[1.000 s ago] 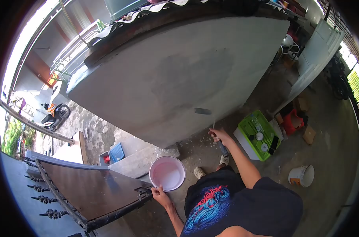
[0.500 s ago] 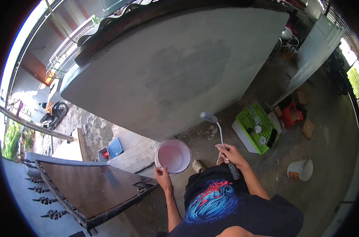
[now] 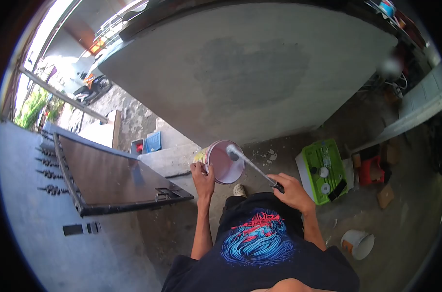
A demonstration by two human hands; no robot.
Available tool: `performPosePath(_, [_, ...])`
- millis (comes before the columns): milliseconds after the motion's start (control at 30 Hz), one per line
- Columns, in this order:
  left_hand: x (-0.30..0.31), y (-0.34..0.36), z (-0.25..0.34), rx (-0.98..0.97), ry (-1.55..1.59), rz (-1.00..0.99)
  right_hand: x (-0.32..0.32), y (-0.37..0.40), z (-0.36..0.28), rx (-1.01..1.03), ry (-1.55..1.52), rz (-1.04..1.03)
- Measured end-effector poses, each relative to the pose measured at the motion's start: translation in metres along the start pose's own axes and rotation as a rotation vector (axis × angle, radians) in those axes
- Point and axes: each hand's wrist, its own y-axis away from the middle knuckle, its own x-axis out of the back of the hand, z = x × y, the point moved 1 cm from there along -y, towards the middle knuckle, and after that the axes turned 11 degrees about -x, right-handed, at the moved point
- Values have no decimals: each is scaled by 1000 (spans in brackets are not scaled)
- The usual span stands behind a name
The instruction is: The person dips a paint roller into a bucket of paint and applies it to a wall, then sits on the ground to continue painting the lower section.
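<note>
My left hand is closed on the rim of a paint bucket, which tilts so that its pale pinkish inside faces me. In my right hand is the dark handle of a small paint roller. Its whitish-grey head overlaps the bucket's mouth in this view. Beyond the bucket rises a grey wall, with a darker grey patch at its middle.
To the right stands a green-topped box holding a bottle and small items. A white bucket sits on the floor at lower right. A brown metal gate juts in from the left. A motorcycle is parked beyond.
My right hand has swung the roller from upright beside the bucket to leaning left over its mouth. My left hand has raised and tilted the bucket. The camera view has shifted.
</note>
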Motion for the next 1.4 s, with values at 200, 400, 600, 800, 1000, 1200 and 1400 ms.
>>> performPosePath(200, [-14,30,48,-70,-9,148,13,17,41,139,188,-7])
performPosePath(400, [-34,76,90,-82,37,149,24,23,75,294,405,-13])
performPosePath(600, [-36,115,130,7,-28,42,31,28,91,533,529,-30])
performPosePath(800, [-49,130,153,-81,-86,-28,33,39,113,556,564,-67])
performPosePath(1000, [-68,122,163,-115,-114,-128,38,49,131,497,458,0])
performPosePath(1200, [-91,112,158,-178,-66,-178,35,46,141,421,455,40])
performPosePath(1400, [-115,102,121,-103,6,-157,31,33,145,319,440,48])
